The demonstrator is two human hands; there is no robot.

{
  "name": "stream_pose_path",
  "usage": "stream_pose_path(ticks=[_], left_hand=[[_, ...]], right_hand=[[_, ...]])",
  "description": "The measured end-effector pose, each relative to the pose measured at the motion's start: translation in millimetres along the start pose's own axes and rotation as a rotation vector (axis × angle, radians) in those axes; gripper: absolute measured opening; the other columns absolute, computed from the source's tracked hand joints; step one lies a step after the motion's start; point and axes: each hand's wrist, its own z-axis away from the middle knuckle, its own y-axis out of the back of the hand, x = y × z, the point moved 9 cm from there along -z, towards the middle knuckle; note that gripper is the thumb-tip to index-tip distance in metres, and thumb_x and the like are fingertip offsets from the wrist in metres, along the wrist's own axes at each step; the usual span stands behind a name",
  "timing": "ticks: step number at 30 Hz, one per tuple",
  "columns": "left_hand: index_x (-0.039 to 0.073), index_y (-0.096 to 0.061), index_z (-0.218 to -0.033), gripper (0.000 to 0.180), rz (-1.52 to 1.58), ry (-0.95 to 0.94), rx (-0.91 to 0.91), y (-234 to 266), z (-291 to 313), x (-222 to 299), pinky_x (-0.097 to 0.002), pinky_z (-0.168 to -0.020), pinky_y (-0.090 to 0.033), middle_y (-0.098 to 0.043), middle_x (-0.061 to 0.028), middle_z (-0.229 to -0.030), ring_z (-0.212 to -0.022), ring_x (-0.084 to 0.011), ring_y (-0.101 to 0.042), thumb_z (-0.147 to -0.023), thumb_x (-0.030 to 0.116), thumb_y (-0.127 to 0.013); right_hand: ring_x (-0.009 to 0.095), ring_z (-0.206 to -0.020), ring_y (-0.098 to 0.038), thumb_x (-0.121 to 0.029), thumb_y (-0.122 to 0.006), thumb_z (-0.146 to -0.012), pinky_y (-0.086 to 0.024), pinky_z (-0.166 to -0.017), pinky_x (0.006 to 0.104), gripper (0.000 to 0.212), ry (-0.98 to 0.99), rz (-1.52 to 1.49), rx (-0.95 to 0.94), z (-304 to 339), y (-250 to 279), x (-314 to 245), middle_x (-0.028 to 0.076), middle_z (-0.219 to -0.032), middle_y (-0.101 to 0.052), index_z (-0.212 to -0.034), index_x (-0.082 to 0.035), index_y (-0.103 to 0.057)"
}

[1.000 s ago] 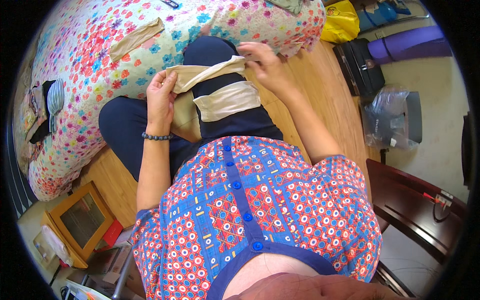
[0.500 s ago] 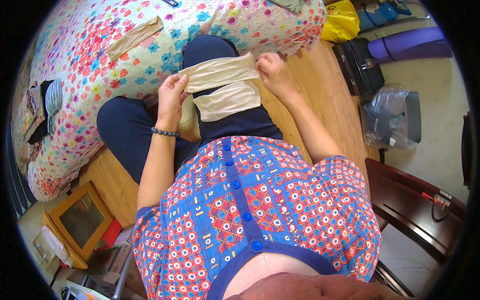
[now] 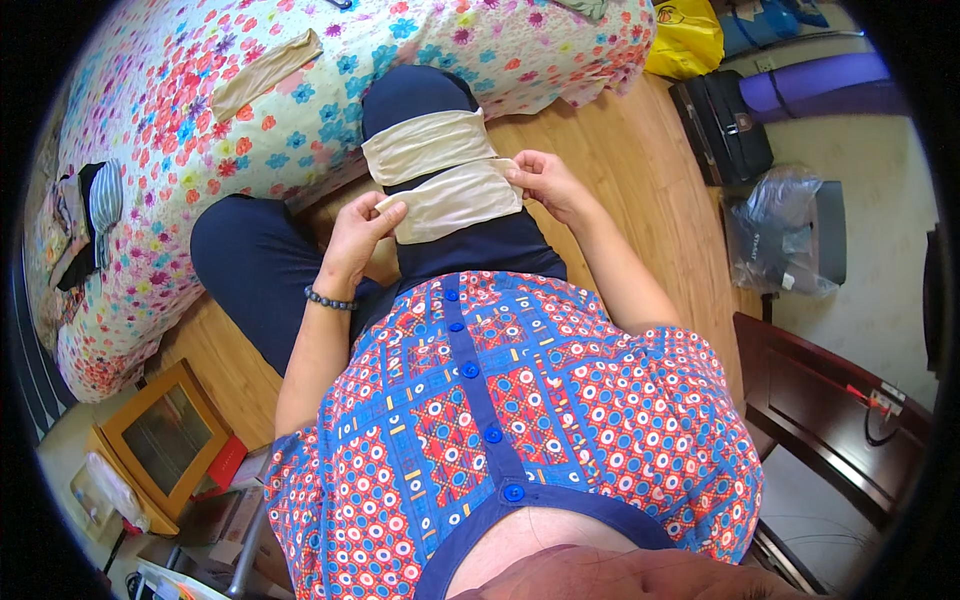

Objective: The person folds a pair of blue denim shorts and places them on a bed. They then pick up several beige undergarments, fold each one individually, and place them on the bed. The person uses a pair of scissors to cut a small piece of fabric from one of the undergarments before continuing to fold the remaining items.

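Two cream cloth pieces, each a short flat band, lie crosswise on my right thigh in dark blue trousers [image 3: 415, 95]. The nearer cream cloth piece [image 3: 455, 205] is stretched between my hands. My left hand [image 3: 362, 232] pinches its left end between thumb and fingers. At its upper right corner my right hand [image 3: 552, 187] is closed in a similar pinch. Just beyond it, toward the knee, the farther cream cloth piece [image 3: 425, 145] rests flat, untouched by either hand. A longer beige cloth strip [image 3: 265, 75] lies on the bed at the upper left.
A bed with a flowered cover [image 3: 200, 200] fills the upper left, with folded clothes [image 3: 90, 220] on it. A dark case [image 3: 725, 130], a purple rolled mat [image 3: 815, 85] and a plastic-wrapped object [image 3: 785, 235] stand at right. A dark wooden chair [image 3: 820, 400] is nearby.
Both hands have let go of the farther cloth piece and moved closer to my body, taking hold of the nearer one. The farther piece now lies flat on the thigh.
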Motion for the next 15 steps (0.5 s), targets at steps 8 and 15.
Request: stream_pose_path(ticks=[8, 15], left_hand=[[0.009, -0.059, -0.090, 0.008, 0.294, -0.053, 0.131, 22, 17, 15, -0.0143, -0.050, -0.033, -0.054, 0.0067, -0.072, -0.058, 0.0000, -0.043, -0.085, 0.011, -0.064], [0.004, -0.058, -0.101, 0.013, 0.479, -0.158, 0.167, 16, 13, 17, -0.0182, -0.064, -0.047, -0.064, -0.0016, -0.089, -0.075, -0.0055, -0.059, -0.090, 0.012, -0.057]], right_hand=[[0.008, -0.072, -0.059, -0.008, -0.063, -0.084, -0.048, -0.066, 0.0212, 0.009, 0.157, -0.332, 0.042, 35, -13, -45, -0.001, -0.081, -0.061, -0.090, -0.007, -0.056], [0.007, -0.074, -0.058, -0.012, -0.056, -0.090, -0.048, -0.067, 0.0217, 0.008, 0.252, -0.307, 0.179, 28, -16, -53, -0.001, -0.084, -0.060, -0.095, -0.006, -0.054]])
